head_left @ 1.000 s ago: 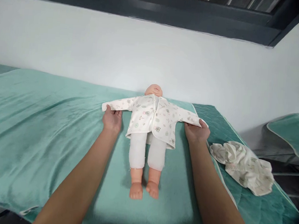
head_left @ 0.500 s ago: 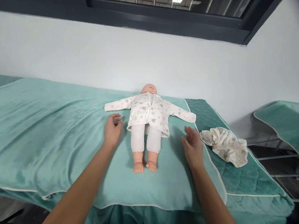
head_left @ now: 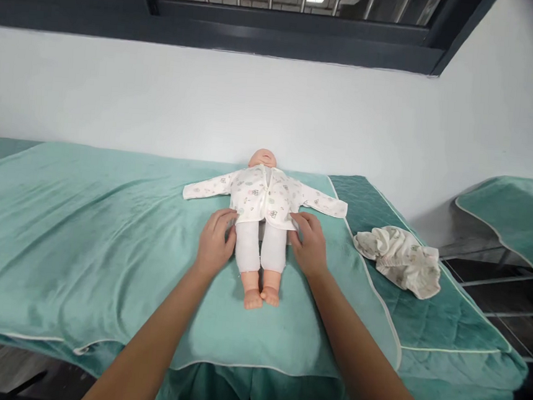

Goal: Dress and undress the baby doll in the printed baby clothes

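A baby doll (head_left: 254, 289) lies on its back with its feet toward me, in white trousers (head_left: 273, 250). It wears a white printed baby jacket (head_left: 267, 194), its sleeves spread out to both sides. My left hand (head_left: 216, 239) is at the jacket's lower left corner, fingers and thumb closed around the hem. At the lower right corner my right hand (head_left: 310, 244) holds the hem in the same way. Some of the fabric between the fingers is hidden.
A teal blanket (head_left: 104, 242) covers the bed under the doll. To the right a crumpled white printed cloth (head_left: 403, 262) lies on the quilted teal mattress cover (head_left: 442, 327). Behind stands a white wall (head_left: 163, 97) below a dark window frame (head_left: 281, 36).
Both hands have moved inward from beside the doll to the jacket's lower corners and taken hold there. The front hem has shifted slightly up, and the doll's legs have tilted a little right.
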Demonstrator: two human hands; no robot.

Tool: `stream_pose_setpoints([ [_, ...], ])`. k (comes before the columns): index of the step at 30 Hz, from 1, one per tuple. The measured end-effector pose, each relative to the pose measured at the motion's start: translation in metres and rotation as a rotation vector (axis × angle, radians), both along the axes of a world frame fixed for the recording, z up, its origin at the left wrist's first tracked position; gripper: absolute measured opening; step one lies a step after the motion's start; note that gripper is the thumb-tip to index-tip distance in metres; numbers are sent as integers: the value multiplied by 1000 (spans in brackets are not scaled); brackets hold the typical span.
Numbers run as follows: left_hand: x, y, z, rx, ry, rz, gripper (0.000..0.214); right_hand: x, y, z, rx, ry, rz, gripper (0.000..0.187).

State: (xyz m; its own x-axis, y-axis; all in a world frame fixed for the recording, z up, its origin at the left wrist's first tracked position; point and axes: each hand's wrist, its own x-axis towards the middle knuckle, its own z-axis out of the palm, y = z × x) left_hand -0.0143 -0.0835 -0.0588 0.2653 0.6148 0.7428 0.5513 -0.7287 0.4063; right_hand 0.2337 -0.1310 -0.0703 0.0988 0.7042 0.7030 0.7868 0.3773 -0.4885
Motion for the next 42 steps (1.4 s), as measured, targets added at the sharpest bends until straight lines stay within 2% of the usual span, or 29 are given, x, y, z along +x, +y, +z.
stream_pose_setpoints([
  [5,2,0,4,-26,-98,-3,24,4,13,-1,-124,336,132,20],
  [9,15,7,5,-78,-145,-53,31,2,18,-3,-146,324,141,21],
  [12,26,14,3,-109,-205,16,33,1,23,-3,-134,318,121,19],
  [16,30,16,2,-104,-254,65,9,4,33,-5,-215,541,167,13],
  [18,27,16,0,-153,-314,88,11,8,37,-6,-215,644,155,21],
  [20,22,18,-2,-227,-467,134,17,12,40,-5,-178,743,115,36],
  [23,15,24,-7,-301,-822,204,20,18,38,-2,-85,923,96,57],
  [25,12,29,-10,-340,-1001,222,21,20,32,1,-19,1122,180,57],
  [27,9,33,-12,-375,-1079,220,21,21,23,2,18,1310,292,52],
  [30,8,36,-14,-391,-1087,207,20,24,12,1,18,1406,326,49],
  [35,8,37,-15,-387,-1057,250,20,27,8,-2,26,1462,133,48],
  [42,7,38,-18,-409,-807,323,42,19,7,-2,45,1320,3,53],
])
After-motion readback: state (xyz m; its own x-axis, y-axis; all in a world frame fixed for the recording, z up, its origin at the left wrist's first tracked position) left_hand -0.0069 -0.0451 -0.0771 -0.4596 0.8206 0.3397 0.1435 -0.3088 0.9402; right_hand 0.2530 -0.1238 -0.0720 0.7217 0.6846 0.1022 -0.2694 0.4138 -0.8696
